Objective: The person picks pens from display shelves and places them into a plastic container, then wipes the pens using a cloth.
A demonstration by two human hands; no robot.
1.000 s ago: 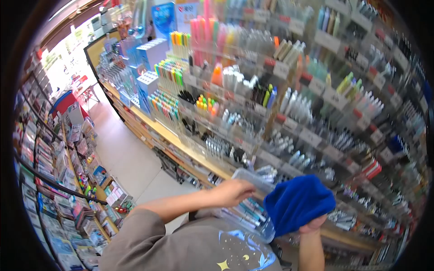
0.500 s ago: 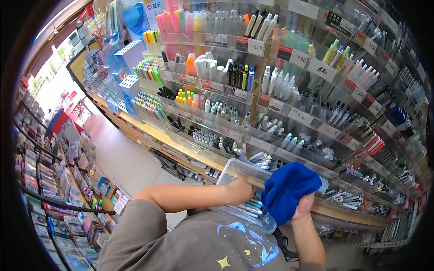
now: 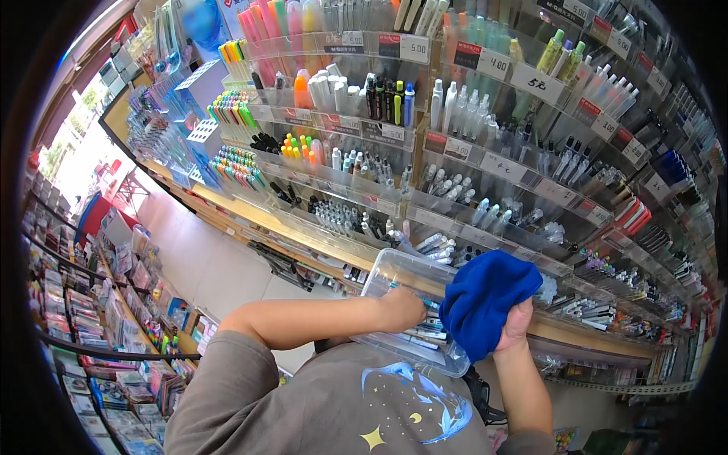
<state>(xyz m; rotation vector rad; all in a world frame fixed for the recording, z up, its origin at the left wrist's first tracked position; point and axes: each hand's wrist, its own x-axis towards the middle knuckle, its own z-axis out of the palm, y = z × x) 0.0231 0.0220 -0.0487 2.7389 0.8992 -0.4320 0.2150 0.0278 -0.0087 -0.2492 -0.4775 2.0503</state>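
Observation:
A clear plastic box [image 3: 390, 265] with several pens [image 3: 426, 334] lying in it is in front of my torso, below the rack. My left hand [image 3: 403, 309] is inside the box, its fingers curled closed around what looks like a pen; a bluish end shows just above the knuckles, and the rest is hidden. In my right hand [image 3: 517, 326] is a bunched blue cloth [image 3: 489, 299]. The cloth hangs over the right end of the box and covers part of its contents.
Clear acrylic pen racks [image 3: 500, 167] with price labels rise in front of me, filled with pens and markers. A wooden ledge [image 3: 303, 227] runs beneath them. Another stocked shelf [image 3: 114, 326] stands at the left, beside the pale tiled floor [image 3: 205, 250].
My left hand has lifted slightly within the box, and a bluish pen end now shows by it. The blue cloth has shifted a little upward. The camera view has tilted slightly.

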